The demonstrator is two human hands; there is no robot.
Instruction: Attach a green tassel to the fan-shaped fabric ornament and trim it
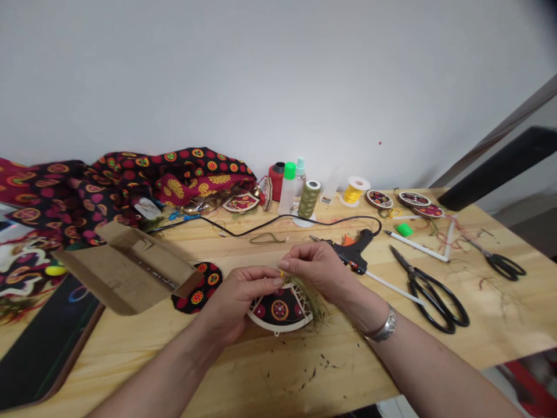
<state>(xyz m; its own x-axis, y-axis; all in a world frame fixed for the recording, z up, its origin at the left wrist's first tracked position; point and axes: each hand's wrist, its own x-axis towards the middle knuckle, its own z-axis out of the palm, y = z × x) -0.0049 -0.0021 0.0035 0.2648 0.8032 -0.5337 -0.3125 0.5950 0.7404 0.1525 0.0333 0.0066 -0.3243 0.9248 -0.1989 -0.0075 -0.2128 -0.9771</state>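
Both my hands meet over a fan-shaped ornament (278, 310) with a pale openwork frame and dark flower-patterned fabric. My left hand (243, 293) is closed, thumb and fingers pinching at the ornament's narrow top. A small bit of yellow cord (282, 273) shows between the two sets of fingertips. My right hand (315, 267) is pinched shut beside it, apparently on the yellow cord, though the fingers hide most of it. Olive-green threads (315, 305) hang by the ornament's right edge, below my right hand.
A black glue gun (359, 249) lies just beyond my right hand. Large black-handled scissors (430, 296) and smaller scissors (500, 264) are to the right. An opened cardboard box (130, 273) stands left. Thread spools, including yellow cord (354, 190), and bottles line the wall.
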